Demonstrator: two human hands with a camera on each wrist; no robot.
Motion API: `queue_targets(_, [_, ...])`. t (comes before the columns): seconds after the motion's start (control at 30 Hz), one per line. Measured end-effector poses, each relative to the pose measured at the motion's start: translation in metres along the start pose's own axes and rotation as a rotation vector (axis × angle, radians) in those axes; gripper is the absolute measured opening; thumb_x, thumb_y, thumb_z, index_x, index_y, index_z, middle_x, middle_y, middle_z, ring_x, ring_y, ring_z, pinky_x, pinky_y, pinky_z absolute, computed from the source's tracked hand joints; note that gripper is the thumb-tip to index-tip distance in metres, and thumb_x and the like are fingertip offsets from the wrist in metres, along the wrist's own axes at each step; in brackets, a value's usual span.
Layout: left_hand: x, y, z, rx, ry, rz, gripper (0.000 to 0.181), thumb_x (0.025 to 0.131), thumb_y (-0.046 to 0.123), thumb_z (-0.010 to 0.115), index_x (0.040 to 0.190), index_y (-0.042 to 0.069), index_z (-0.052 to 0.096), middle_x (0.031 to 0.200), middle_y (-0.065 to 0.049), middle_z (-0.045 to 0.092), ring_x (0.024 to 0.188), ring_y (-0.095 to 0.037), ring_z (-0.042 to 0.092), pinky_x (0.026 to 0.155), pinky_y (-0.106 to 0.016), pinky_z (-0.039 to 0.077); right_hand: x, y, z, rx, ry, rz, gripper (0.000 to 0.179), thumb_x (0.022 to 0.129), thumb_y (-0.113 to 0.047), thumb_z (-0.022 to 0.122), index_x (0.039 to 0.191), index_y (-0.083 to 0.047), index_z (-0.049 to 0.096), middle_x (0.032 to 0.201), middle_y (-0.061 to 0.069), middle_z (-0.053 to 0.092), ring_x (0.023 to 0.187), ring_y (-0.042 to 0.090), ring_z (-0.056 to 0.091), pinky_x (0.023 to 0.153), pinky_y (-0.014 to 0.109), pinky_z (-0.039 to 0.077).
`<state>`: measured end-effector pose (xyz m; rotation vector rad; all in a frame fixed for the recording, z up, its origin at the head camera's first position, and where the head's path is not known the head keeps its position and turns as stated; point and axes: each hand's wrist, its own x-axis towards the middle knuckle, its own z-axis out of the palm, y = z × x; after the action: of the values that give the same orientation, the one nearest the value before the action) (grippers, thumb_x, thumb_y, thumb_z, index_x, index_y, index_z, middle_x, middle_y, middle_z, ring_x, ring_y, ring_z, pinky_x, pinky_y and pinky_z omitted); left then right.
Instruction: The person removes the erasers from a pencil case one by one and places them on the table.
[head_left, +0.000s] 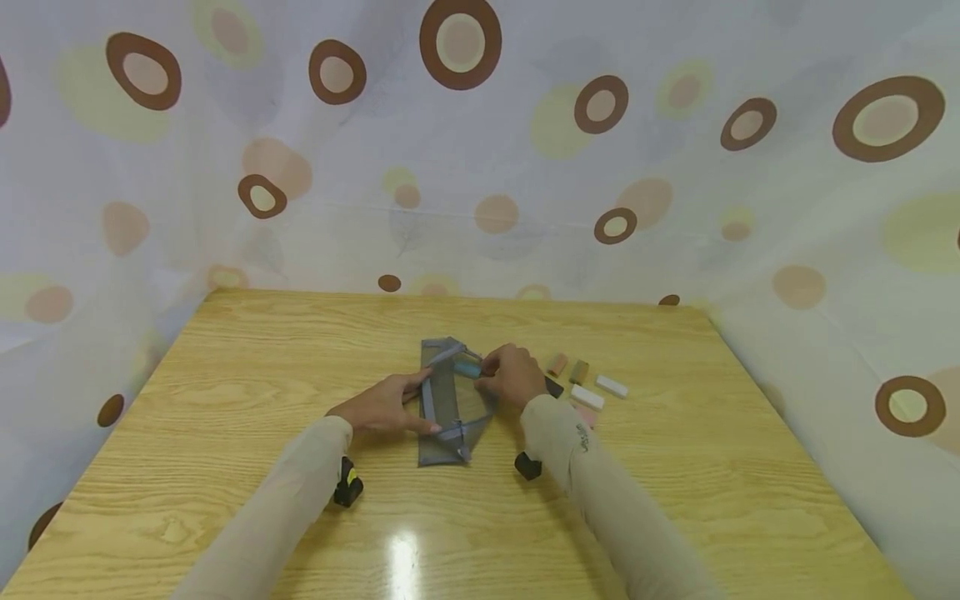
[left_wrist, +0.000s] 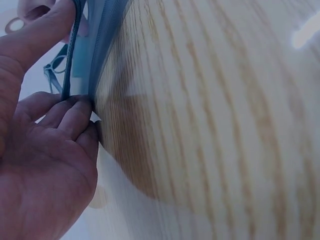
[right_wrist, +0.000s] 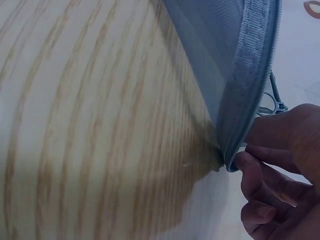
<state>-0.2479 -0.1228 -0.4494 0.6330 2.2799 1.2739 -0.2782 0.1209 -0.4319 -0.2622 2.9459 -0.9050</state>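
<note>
A grey-blue mesh zip pouch (head_left: 444,400) lies on the wooden table with its zipped mouth spread apart. A small teal block (head_left: 468,368) shows inside it, near the far end, and also in the left wrist view (left_wrist: 80,62). My left hand (head_left: 386,404) holds the pouch's left zip edge, thumb and fingers spread along it. My right hand (head_left: 513,377) pinches the right lip beside the teal block. In the right wrist view, fingers (right_wrist: 250,167) meet the zip edge (right_wrist: 250,100); some fingertips are hidden behind it.
Right of the pouch lie several small blocks: an orange-brown one (head_left: 557,364), an olive-brown one (head_left: 580,372), white ones (head_left: 587,397), a pink one (head_left: 584,414) and a dark one (head_left: 553,387), the last partly behind my right hand. A patterned curtain (head_left: 480,150) surrounds the table (head_left: 262,375).
</note>
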Motion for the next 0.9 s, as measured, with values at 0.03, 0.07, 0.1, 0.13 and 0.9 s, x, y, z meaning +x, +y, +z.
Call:
queue_targets(0.03, [-0.0001, 0.0004, 0.0002, 0.000, -0.001, 0.001, 0.103, 0.088, 0.025, 0.083, 0.161, -0.002, 0.014, 0.166, -0.022, 0.014, 0.150, -0.038, 0.024, 0.121, -0.045, 0.028, 0.0000, 0.0008, 0.0006, 0.002, 0.002, 0.008, 0.033, 0.085, -0.019, 0.084, 0.112, -0.002, 0.076, 0.112, 0.010, 0.074, 0.101, 0.029, 0.071, 0.086, 0.043, 0.060])
queue_targets(0.07, [-0.0002, 0.0008, 0.0002, 0.002, -0.002, 0.001, 0.104, 0.088, 0.025, 0.083, 0.161, -0.002, 0.014, 0.166, -0.022, 0.014, 0.150, -0.038, 0.024, 0.121, -0.045, 0.028, 0.0000, 0.0015, 0.0010, 0.005, 0.004, 0.015, 0.034, 0.085, -0.020, 0.084, 0.113, -0.002, 0.076, 0.113, 0.010, 0.074, 0.102, 0.029, 0.071, 0.086, 0.043, 0.060])
queue_targets(0.1, [-0.0002, 0.0010, 0.0003, 0.003, -0.003, 0.002, 0.104, 0.088, 0.024, 0.083, 0.161, -0.002, 0.014, 0.166, -0.023, 0.014, 0.150, -0.039, 0.024, 0.121, -0.045, 0.029, -0.0001, 0.0021, 0.0016, 0.010, 0.005, 0.022, 0.035, 0.086, -0.021, 0.084, 0.114, -0.002, 0.076, 0.113, 0.010, 0.074, 0.103, 0.029, 0.071, 0.087, 0.044, 0.060])
queue_targets(0.13, [-0.0004, 0.0011, 0.0000, 0.006, -0.002, 0.002, 0.104, 0.087, 0.024, 0.083, 0.161, -0.002, 0.015, 0.166, -0.023, 0.014, 0.150, -0.039, 0.025, 0.121, -0.045, 0.029, 0.0000, 0.0023, 0.0020, 0.014, 0.007, 0.030, 0.036, 0.085, -0.021, 0.084, 0.115, -0.002, 0.075, 0.113, 0.010, 0.074, 0.103, 0.029, 0.071, 0.087, 0.044, 0.060])
queue_targets(0.9, [-0.0012, 0.0030, 0.0006, 0.008, 0.008, 0.001, 0.104, 0.087, 0.023, 0.084, 0.160, -0.002, 0.015, 0.165, -0.023, 0.014, 0.150, -0.039, 0.024, 0.121, -0.045, 0.029, 0.0052, 0.0050, 0.0017, -0.038, -0.024, -0.002, 0.026, 0.085, -0.021, 0.085, 0.102, -0.002, 0.078, 0.097, 0.008, 0.074, 0.082, 0.021, 0.070, 0.072, 0.035, 0.060])
